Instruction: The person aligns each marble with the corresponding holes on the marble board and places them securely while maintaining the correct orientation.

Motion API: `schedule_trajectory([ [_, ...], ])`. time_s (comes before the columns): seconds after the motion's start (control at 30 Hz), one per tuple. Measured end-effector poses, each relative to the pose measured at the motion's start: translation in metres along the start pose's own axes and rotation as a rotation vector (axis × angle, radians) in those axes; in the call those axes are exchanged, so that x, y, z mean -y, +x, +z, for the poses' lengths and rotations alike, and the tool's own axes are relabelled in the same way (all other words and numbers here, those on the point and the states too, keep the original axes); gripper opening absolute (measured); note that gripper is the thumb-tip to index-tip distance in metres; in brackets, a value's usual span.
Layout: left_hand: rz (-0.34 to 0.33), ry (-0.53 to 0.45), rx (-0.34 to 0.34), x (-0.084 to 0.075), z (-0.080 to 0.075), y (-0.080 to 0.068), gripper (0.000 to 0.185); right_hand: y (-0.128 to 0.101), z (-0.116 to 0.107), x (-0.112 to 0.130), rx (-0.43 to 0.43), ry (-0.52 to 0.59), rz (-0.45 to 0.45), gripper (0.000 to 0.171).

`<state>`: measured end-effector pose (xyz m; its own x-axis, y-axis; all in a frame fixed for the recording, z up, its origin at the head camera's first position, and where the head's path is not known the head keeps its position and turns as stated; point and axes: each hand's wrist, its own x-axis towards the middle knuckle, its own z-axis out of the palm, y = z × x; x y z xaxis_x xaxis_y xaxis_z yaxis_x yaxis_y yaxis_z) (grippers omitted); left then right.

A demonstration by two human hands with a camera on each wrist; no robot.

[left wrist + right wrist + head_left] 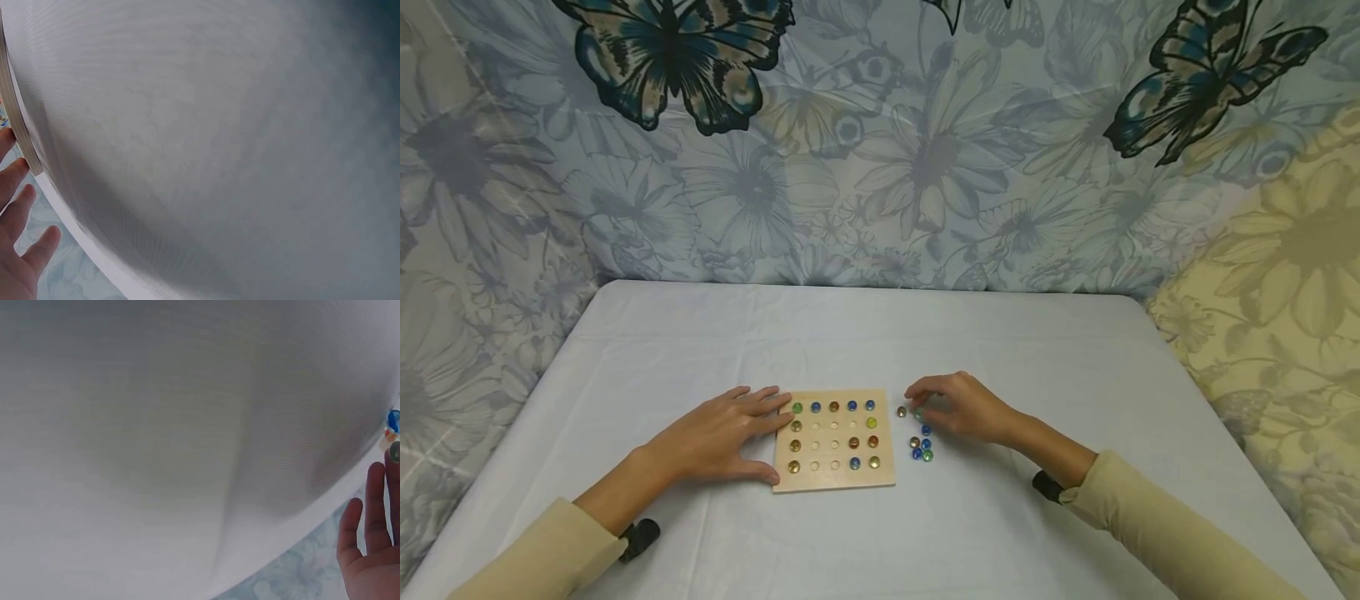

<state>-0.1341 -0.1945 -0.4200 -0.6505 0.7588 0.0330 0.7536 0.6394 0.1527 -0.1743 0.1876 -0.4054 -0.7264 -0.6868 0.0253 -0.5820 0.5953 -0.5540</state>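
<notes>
A light wooden board (842,482) lies on the white cloth, with glass marbles in its top row and along both sides and several bare holes in the middle. My left hand (730,437) rests at its left edge, fingers spread and touching the rim; fingers (15,212) also show in the left wrist view. To the right of the board my right hand (962,408) is among loose marbles and pinches a green marble (918,414) with thumb and fingertips. In the right wrist view this green marble (395,452) shows at a fingertip, the remaining fingers extended.
Below the right hand's fingers lie several loose marbles, among them a blue one (916,454) and a green one (928,456). A brown marble (902,412) sits closer to the board. Patterned floral fabric (880,167) stands behind the white-covered table (1037,333).
</notes>
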Motion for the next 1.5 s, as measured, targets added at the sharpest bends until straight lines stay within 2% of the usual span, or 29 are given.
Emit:
schedule_trajectory([
  [0.3,0.001,0.014,-0.009,0.000,0.000,0.001,0.087,0.022,0.008,0.019,-0.047,0.095,-0.054,0.032],
  [0.53,0.000,0.023,-0.016,0.001,0.000,0.002,0.086,0.039,0.019,0.036,-0.019,0.156,-0.074,0.032],
  [0.73,-0.011,0.020,-0.005,0.001,0.001,0.002,0.086,0.048,0.027,0.043,0.009,0.158,-0.105,0.031],
  [1.2,-0.018,0.000,-0.014,0.002,0.000,0.002,0.085,0.054,0.036,0.046,0.051,0.077,-0.089,0.028],
  [1.37,-0.031,-0.012,-0.003,0.002,0.000,0.001,0.091,0.052,0.029,0.048,0.023,0.057,-0.114,0.031],
  [1.5,-0.039,-0.012,-0.010,0.002,0.001,0.000,0.097,0.047,0.017,0.046,-0.009,0.051,-0.095,0.031],
])
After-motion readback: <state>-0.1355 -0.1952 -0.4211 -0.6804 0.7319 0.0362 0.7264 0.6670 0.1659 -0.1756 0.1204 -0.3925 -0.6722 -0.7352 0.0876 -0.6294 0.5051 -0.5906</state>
